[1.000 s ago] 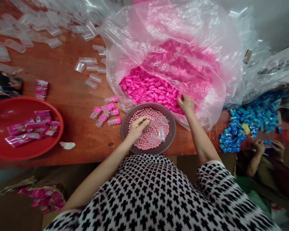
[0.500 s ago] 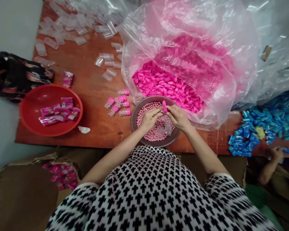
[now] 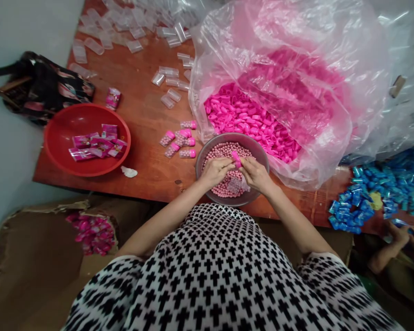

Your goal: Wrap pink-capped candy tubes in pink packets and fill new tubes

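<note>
Over a grey bowl (image 3: 200, 177) of round pink beads (image 3: 224, 148), my two hands meet at a small bright pink plastic cap (image 3: 236, 159). My right hand (image 3: 257, 174) pinches this cap between thumb and fingers. My left hand (image 3: 215, 172) is closed in a pinch against the cap's left side; what its fingers hold is hidden. Small clear plastic tubes (image 3: 235, 185) lie on the beads below my hands. Left of the bowl are several pink-capped tubes (image 3: 187, 153) with beads inside.
A large clear bag (image 3: 334, 151) holds many pink caps (image 3: 255, 122) behind the bowl. Empty clear tubes (image 3: 169, 72) lie back left. A red bowl (image 3: 60, 158) with pink packets (image 3: 100, 147) stands left, near a dark handbag (image 3: 55, 87). Blue packets (image 3: 352, 207) and another person's hands (image 3: 398, 234) are at right.
The view has shifted, so the table's left side appears further right. My hands have come closer together, and the pink cap has tilted between them.
</note>
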The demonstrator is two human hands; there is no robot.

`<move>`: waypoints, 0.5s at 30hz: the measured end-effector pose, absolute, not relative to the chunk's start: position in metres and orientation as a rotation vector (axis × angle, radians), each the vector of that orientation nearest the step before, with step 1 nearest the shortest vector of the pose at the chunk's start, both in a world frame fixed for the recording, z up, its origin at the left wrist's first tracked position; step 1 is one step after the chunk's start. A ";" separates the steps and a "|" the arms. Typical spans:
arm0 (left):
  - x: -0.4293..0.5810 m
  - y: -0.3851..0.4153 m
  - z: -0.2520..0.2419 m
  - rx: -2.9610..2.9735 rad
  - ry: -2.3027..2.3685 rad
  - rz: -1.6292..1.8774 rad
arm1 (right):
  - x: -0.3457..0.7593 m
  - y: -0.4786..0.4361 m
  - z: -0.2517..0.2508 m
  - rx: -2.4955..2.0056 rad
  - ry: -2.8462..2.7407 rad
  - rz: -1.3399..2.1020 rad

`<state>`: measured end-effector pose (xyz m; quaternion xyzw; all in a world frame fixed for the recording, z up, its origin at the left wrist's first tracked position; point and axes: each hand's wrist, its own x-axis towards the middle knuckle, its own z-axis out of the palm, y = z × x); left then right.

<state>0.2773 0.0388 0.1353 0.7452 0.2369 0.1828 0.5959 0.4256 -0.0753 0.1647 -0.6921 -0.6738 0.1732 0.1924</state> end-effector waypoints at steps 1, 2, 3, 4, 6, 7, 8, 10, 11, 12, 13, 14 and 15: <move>0.277 0.040 0.136 1.704 0.554 0.419 | 0.427 -0.073 0.169 -1.904 -1.907 0.471; 0.276 0.041 0.136 1.685 0.552 0.403 | 0.428 -0.071 0.175 -1.868 -1.946 0.445; 0.275 0.041 0.137 1.674 0.542 0.375 | 0.429 -0.068 0.182 -1.831 -2.009 0.419; 0.274 0.041 0.137 1.666 0.528 0.344 | 0.429 -0.065 0.189 -1.790 -2.089 0.400; 0.271 0.040 0.138 1.648 0.514 0.283 | 0.428 -0.060 0.201 -1.713 -2.249 0.409; 0.269 0.038 0.137 1.629 0.521 0.264 | 0.427 -0.058 0.204 -1.700 -2.302 0.427; 0.267 0.037 0.136 1.598 0.547 0.266 | 0.425 -0.056 0.205 -1.717 -2.325 0.438; 0.264 0.034 0.132 1.492 0.647 0.313 | 0.421 -0.055 0.200 -1.827 -2.292 0.438; 0.262 0.032 0.130 1.420 0.709 0.345 | 0.419 -0.055 0.195 -1.895 -2.244 0.438; 0.261 0.031 0.127 1.345 0.773 0.377 | 0.415 -0.057 0.189 -1.959 -2.182 0.446; 0.261 0.029 0.125 1.279 0.829 0.401 | 0.411 -0.058 0.182 -2.007 -2.110 0.461; 0.261 0.027 0.122 1.227 0.870 0.415 | 0.406 -0.059 0.175 -2.038 -2.035 0.476; 0.262 0.025 0.121 1.188 0.893 0.421 | 0.401 -0.060 0.169 -2.056 -1.962 0.483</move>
